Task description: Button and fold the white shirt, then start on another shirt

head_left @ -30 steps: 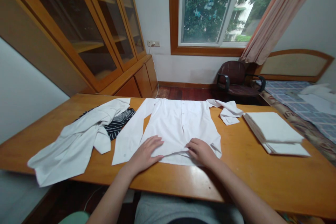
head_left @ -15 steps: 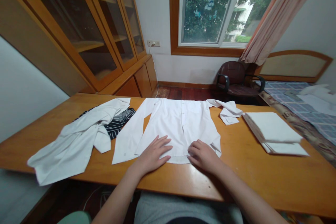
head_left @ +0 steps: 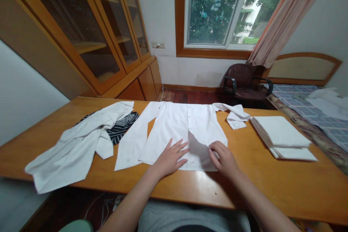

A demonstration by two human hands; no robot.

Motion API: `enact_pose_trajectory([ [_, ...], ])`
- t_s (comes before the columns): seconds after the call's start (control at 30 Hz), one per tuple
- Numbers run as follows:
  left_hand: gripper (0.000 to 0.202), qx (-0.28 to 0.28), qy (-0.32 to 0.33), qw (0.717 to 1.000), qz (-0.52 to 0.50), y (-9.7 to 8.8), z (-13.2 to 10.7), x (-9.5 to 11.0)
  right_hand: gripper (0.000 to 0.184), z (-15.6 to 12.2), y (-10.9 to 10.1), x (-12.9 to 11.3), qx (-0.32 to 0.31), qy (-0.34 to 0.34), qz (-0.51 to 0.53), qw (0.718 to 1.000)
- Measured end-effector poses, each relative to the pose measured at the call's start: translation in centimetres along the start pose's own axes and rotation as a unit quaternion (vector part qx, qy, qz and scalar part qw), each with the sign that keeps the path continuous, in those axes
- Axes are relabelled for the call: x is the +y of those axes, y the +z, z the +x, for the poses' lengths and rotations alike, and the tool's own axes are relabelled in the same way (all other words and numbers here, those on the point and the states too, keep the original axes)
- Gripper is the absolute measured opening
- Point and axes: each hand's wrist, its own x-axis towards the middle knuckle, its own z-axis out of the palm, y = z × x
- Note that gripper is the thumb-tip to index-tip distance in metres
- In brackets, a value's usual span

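Note:
A white button-up shirt [head_left: 171, 127] lies spread on the wooden table with its hem toward me. Its left-side sleeve stretches out flat; the other is folded over itself at the upper right. My left hand [head_left: 172, 156] rests flat on the lower part of the shirt, fingers spread. With thumb and fingers together, my right hand [head_left: 223, 157] pinches the edge of the front panel near the hem. That panel is lifted and turned back to the right, and a shaded inner area of the shirt shows between my hands.
Left on the table [head_left: 261, 185] lies a rumpled white garment [head_left: 78, 141] over a black-and-white striped cloth [head_left: 123, 127]. A folded white stack [head_left: 282, 132] sits at the right. Beyond are a glass-door cabinet [head_left: 108, 25], an armchair [head_left: 241, 79] and a bed [head_left: 304, 105].
My right hand has moved right and raised the shirt's front panel edge, opening the lower front. My left hand has slid right across the shirt.

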Motion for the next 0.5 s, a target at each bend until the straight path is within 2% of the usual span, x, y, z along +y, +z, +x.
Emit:
enact_pose_trajectory([
  [0.1, 0.032, 0.009, 0.008, 0.999, -0.050, -0.2, 0.0, 0.1, 0.015, 0.6, 0.2, -0.7, -0.007, -0.033, -0.027, 0.999],
  [0.17, 0.030, 0.056, -0.020, 0.994, -0.087, -0.2, 0.3, 0.0, 0.014, 0.9, 1.0, -1.3, -0.030, -0.063, -0.051, 0.996],
  [0.23, 0.038, 0.113, -0.043, 0.987, -0.102, -0.3, 0.7, -0.1, 0.013, 1.1, 1.9, -2.0, -0.053, -0.084, -0.076, 0.992],
  [0.3, 0.048, 0.143, -0.037, 0.985, -0.087, -0.5, 1.1, 0.0, 0.012, 1.1, 3.0, -2.5, -0.069, -0.094, -0.100, 0.988],
  [0.4, 0.036, 0.131, -0.002, 0.990, -0.043, -0.8, 1.6, 0.5, 0.010, 0.8, 4.1, -2.8, -0.078, -0.094, -0.125, 0.985],
  [0.5, 0.022, 0.118, 0.003, 0.992, -0.032, -0.9, 1.9, 1.0, 0.008, 0.2, 4.4, -2.4, -0.083, -0.074, -0.141, 0.984],
])
